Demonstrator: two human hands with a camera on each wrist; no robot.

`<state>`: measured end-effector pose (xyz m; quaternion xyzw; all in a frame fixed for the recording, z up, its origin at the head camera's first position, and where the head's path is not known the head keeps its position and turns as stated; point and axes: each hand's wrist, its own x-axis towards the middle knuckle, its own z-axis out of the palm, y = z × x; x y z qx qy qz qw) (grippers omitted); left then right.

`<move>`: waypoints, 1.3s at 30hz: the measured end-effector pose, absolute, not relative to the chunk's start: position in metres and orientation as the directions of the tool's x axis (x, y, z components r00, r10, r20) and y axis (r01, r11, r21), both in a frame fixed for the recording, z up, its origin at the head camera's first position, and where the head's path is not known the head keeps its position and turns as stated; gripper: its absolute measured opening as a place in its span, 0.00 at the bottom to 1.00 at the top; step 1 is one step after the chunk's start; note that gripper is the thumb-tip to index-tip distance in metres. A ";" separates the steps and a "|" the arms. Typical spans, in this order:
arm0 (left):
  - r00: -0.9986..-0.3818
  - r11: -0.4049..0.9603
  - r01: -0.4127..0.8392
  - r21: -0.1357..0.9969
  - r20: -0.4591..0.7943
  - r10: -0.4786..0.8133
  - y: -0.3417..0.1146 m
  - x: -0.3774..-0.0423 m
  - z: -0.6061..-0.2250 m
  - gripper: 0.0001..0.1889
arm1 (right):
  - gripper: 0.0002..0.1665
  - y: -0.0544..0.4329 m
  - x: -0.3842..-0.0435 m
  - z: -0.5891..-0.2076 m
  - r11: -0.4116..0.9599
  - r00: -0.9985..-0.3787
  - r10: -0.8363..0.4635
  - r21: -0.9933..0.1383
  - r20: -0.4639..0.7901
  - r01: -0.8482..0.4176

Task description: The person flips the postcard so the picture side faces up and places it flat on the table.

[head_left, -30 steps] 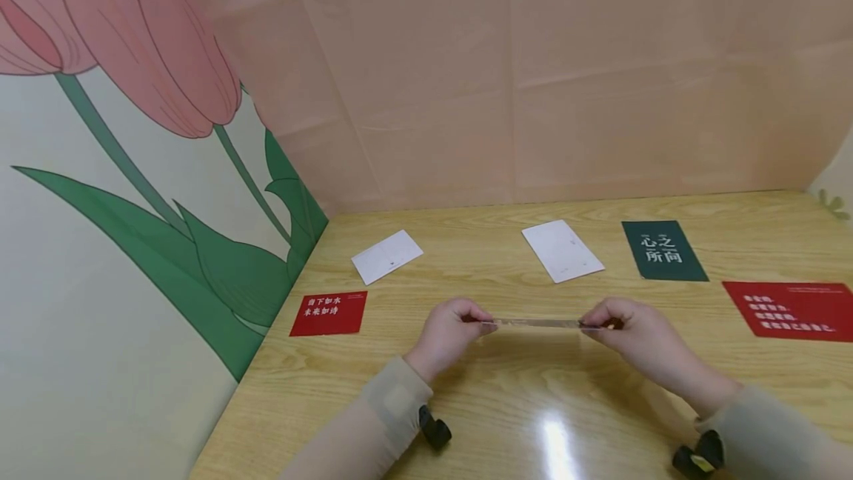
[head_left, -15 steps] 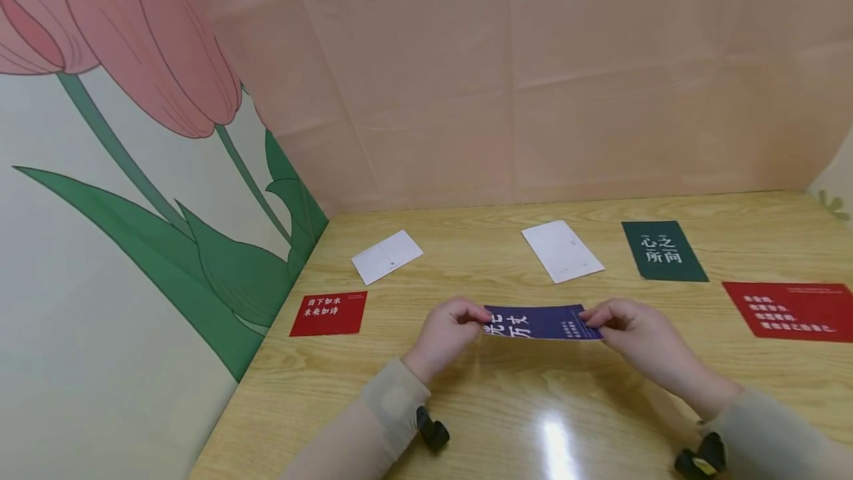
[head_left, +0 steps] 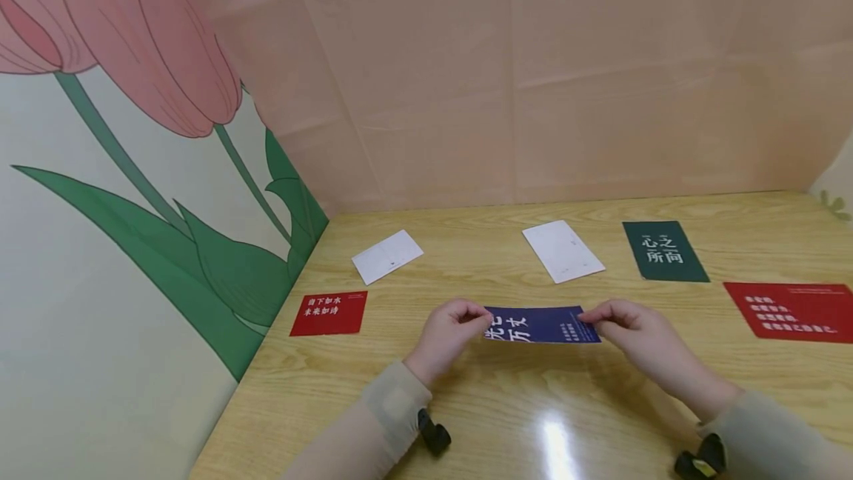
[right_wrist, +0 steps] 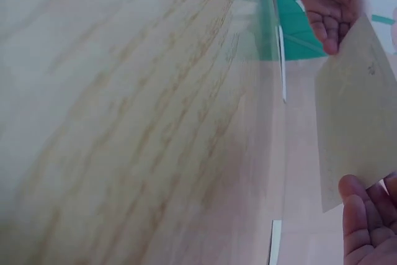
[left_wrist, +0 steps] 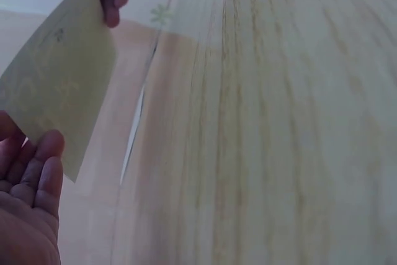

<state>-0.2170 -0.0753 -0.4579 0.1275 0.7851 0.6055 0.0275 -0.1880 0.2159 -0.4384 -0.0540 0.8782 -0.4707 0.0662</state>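
Between both hands, raised above the wooden table [head_left: 466, 421], is a dark blue card [head_left: 543, 324] with white Chinese characters. My left hand [head_left: 446, 335] pinches its left edge between thumb and fingers. At the opposite edge, my right hand [head_left: 646, 343] pinches it the same way. The printed face tilts toward the head camera. From below, both wrist views show the card's pale back, the card [left_wrist: 62, 79] in the left one and the card [right_wrist: 356, 116] in the right one. Fingertips cover parts of its edges.
Toward the back lie two white cards, one at left [head_left: 387, 256] and one at centre [head_left: 563, 251]. Right of them are a dark green card [head_left: 665, 250] and a red card [head_left: 793, 311]. A smaller red card [head_left: 329, 313] lies at the left. Behind the table hangs a pink cloth [head_left: 506, 80].
A second ago the held card was edge-on to the head camera. It has since been tilted so its blue face shows. The hands have barely shifted, and the cards on the table have not moved.
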 end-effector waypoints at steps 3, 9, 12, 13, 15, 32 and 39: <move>-0.959 0.241 0.179 0.954 0.114 0.259 -0.075 -0.217 -0.459 0.05 | 0.12 0.216 -0.189 -0.440 0.544 -0.982 -0.170 -0.838 -0.080 -0.026; -0.950 0.264 0.172 0.949 0.089 0.298 -0.076 -0.218 -0.462 0.06 | 0.12 0.217 -0.192 -0.442 0.566 -0.973 -0.191 -0.824 -0.128 -0.003; -0.945 0.297 0.181 0.938 0.082 0.316 -0.076 -0.219 -0.463 0.06 | 0.13 0.217 -0.192 -0.443 0.577 -0.971 -0.196 -0.817 -0.134 -0.004; -0.944 0.306 0.182 0.935 0.079 0.320 -0.076 -0.219 -0.463 0.07 | 0.13 0.216 -0.192 -0.443 0.580 -0.971 -0.199 -0.815 -0.133 -0.007; -0.943 0.336 0.183 0.924 0.069 0.324 -0.075 -0.219 -0.464 0.07 | 0.14 0.216 -0.191 -0.443 0.583 -0.969 -0.210 -0.813 -0.129 -0.018; -0.919 0.568 0.236 0.788 -0.008 0.394 -0.072 -0.220 -0.465 0.05 | 0.16 0.208 -0.193 -0.451 0.696 -0.953 -0.293 -0.702 -0.083 -0.153; -0.918 0.672 0.256 0.694 -0.042 0.393 -0.068 -0.218 -0.463 0.06 | 0.16 0.204 -0.193 -0.453 0.697 -0.935 -0.351 -0.681 -0.051 -0.224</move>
